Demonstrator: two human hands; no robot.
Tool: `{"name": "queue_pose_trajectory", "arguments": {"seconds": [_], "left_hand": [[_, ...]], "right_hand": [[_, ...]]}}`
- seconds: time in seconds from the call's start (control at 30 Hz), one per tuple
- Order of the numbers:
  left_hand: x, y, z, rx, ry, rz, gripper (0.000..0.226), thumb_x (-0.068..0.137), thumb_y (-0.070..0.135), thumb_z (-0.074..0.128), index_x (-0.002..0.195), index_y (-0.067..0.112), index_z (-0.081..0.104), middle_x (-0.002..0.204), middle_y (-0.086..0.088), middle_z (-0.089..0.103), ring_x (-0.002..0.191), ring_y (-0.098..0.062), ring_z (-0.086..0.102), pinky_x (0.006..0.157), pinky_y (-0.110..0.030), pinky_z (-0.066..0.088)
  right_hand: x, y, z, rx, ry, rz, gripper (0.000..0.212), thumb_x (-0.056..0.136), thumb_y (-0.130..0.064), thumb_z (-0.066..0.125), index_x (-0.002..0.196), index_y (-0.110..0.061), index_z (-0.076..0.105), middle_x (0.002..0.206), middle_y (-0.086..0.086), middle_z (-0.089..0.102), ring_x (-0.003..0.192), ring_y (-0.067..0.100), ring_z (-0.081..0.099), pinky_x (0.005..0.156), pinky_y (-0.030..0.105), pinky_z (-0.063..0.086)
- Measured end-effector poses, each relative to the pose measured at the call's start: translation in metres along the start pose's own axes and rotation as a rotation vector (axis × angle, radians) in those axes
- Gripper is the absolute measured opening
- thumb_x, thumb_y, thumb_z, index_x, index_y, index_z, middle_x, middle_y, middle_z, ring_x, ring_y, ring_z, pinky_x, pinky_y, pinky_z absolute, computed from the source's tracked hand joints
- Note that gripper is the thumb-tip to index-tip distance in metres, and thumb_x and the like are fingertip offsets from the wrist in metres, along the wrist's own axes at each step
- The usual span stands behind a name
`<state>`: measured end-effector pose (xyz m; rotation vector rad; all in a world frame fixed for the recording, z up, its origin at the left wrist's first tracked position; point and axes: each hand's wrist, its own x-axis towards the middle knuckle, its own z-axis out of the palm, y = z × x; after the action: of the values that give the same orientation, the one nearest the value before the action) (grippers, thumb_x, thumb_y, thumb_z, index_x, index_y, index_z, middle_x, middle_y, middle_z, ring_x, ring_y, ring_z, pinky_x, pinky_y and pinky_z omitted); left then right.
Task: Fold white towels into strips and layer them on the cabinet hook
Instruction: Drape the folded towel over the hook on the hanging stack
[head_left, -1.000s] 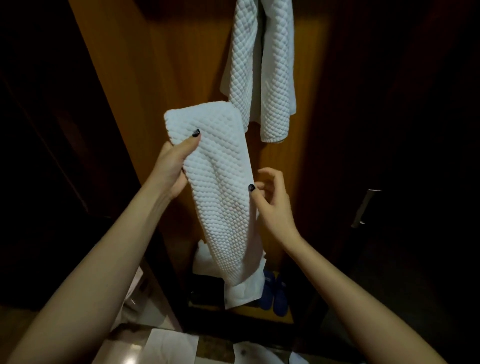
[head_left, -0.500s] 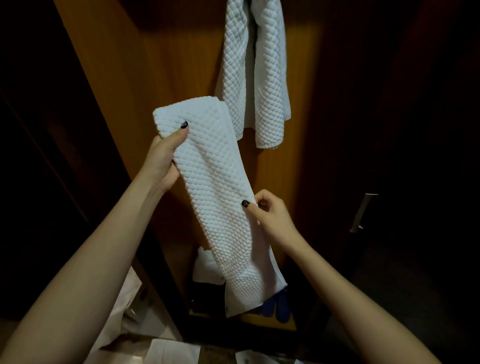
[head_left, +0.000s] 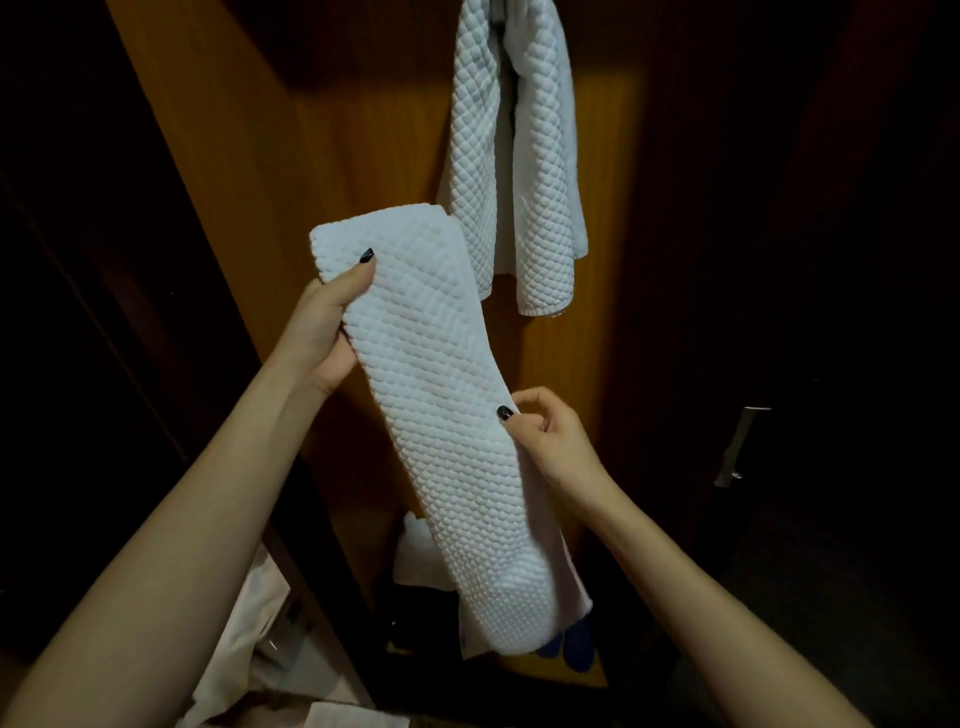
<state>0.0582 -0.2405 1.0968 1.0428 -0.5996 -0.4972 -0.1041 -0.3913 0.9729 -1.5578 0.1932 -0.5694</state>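
A white waffle-textured towel (head_left: 441, 405), folded into a long strip, hangs slanted in front of me. My left hand (head_left: 327, 332) grips its upper left end, thumb on the front face. My right hand (head_left: 545, 436) pinches the strip's right edge about halfway down. Above and to the right, another white towel (head_left: 519, 156) hangs doubled over the cabinet hook (head_left: 496, 10), which is mostly hidden at the top edge. The strip's lower end droops over the cabinet floor.
The open cabinet has an orange-brown wooden back panel (head_left: 332, 156). On its floor lie a white cloth (head_left: 415, 561) and blue slippers (head_left: 571, 649). A metal door handle (head_left: 737, 447) shows at the right. White paper or bags (head_left: 249, 634) lie at lower left.
My right hand slid down the strip's right edge and pinched it lower. The strip's lower end swung rightward and lengthened. My left hand kept its grip on the top end.
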Motion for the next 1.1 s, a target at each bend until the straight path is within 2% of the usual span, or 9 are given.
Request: {"name": "queue_pose_trajectory", "arguments": {"seconds": [0.1, 0.23, 0.3, 0.4, 0.57, 0.67, 0.8, 0.93, 1.1], "left_hand": [[-0.002, 0.006, 0.007, -0.068, -0.017, -0.055, 0.033, 0.094, 0.019, 0.057, 0.125, 0.01, 0.06, 0.117, -0.006, 0.07, 0.107, -0.02, 0.067, 0.082, -0.035, 0.058], [-0.001, 0.015, 0.013, -0.137, 0.013, -0.116, 0.035, 0.092, 0.02, 0.058, 0.125, 0.009, 0.06, 0.118, -0.009, 0.069, 0.107, -0.023, 0.067, 0.082, -0.039, 0.058], [0.0, 0.018, 0.013, -0.155, 0.048, -0.125, 0.035, 0.094, 0.02, 0.057, 0.126, 0.007, 0.059, 0.12, -0.011, 0.068, 0.11, -0.024, 0.066, 0.083, -0.04, 0.058], [0.002, 0.019, 0.007, -0.178, 0.086, -0.113, 0.043, 0.098, 0.028, 0.053, 0.135, 0.005, 0.054, 0.129, -0.012, 0.062, 0.119, -0.026, 0.06, 0.093, -0.04, 0.055], [-0.006, -0.003, -0.014, -0.301, 0.164, -0.111, 0.063, 0.095, 0.057, 0.046, 0.135, 0.009, 0.056, 0.131, -0.015, 0.062, 0.121, -0.03, 0.059, 0.102, -0.045, 0.048], [-0.025, -0.03, -0.021, -0.254, 0.182, -0.183, 0.064, 0.086, 0.054, 0.057, 0.136, 0.013, 0.055, 0.128, -0.011, 0.064, 0.118, -0.027, 0.062, 0.094, -0.042, 0.053], [-0.032, -0.049, -0.025, -0.337, 0.299, -0.201, 0.046, 0.091, 0.02, 0.061, 0.135, 0.009, 0.051, 0.124, -0.014, 0.066, 0.111, -0.026, 0.065, 0.081, -0.041, 0.058], [-0.023, -0.042, -0.025, -0.341, 0.306, -0.144, 0.042, 0.095, 0.014, 0.055, 0.136, 0.007, 0.049, 0.126, -0.017, 0.063, 0.113, -0.028, 0.063, 0.083, -0.042, 0.057], [-0.015, -0.032, -0.019, -0.344, 0.253, -0.141, 0.042, 0.095, 0.012, 0.056, 0.136, 0.007, 0.048, 0.124, -0.017, 0.064, 0.107, -0.03, 0.066, 0.079, -0.045, 0.059]], "right_hand": [[0.008, -0.002, -0.007, -0.057, -0.104, 0.029, 0.019, 0.095, -0.019, 0.062, 0.078, -0.013, 0.066, 0.073, -0.003, 0.064, 0.066, 0.005, 0.058, 0.064, 0.02, 0.046], [0.015, -0.005, -0.009, -0.068, -0.179, 0.011, 0.021, 0.097, -0.019, 0.057, 0.093, -0.002, 0.069, 0.12, -0.005, 0.063, 0.112, 0.006, 0.059, 0.097, 0.026, 0.046], [0.015, -0.008, -0.007, -0.017, -0.238, 0.031, 0.024, 0.099, -0.019, 0.053, 0.098, 0.003, 0.063, 0.105, -0.004, 0.067, 0.095, 0.008, 0.065, 0.082, 0.024, 0.05], [0.013, -0.013, -0.002, 0.025, -0.275, 0.008, 0.02, 0.101, -0.013, 0.05, 0.083, -0.007, 0.057, 0.077, -0.011, 0.063, 0.068, 0.0, 0.058, 0.062, 0.013, 0.044], [0.014, -0.019, 0.006, 0.147, -0.179, -0.05, 0.025, 0.098, -0.012, 0.055, 0.073, -0.014, 0.055, 0.062, -0.013, 0.061, 0.053, -0.002, 0.055, 0.049, 0.011, 0.042], [0.017, -0.02, 0.009, 0.144, -0.129, -0.031, 0.028, 0.098, -0.013, 0.056, 0.07, -0.014, 0.052, 0.05, -0.012, 0.054, 0.038, -0.001, 0.044, 0.037, 0.011, 0.033], [0.021, -0.016, 0.005, 0.1, -0.244, 0.069, 0.035, 0.098, -0.025, 0.057, 0.064, -0.023, 0.062, 0.057, -0.009, 0.057, 0.046, 0.003, 0.05, 0.044, 0.015, 0.038], [0.011, -0.008, -0.006, -0.06, -0.445, 0.164, 0.032, 0.088, -0.049, 0.066, 0.079, -0.02, 0.074, 0.084, 0.001, 0.074, 0.072, 0.014, 0.069, 0.061, 0.021, 0.052], [0.005, 0.002, -0.016, -0.164, -0.462, 0.163, 0.015, 0.088, -0.032, 0.071, 0.094, -0.019, 0.075, 0.1, 0.0, 0.075, 0.089, 0.015, 0.072, 0.072, 0.018, 0.054]]}}
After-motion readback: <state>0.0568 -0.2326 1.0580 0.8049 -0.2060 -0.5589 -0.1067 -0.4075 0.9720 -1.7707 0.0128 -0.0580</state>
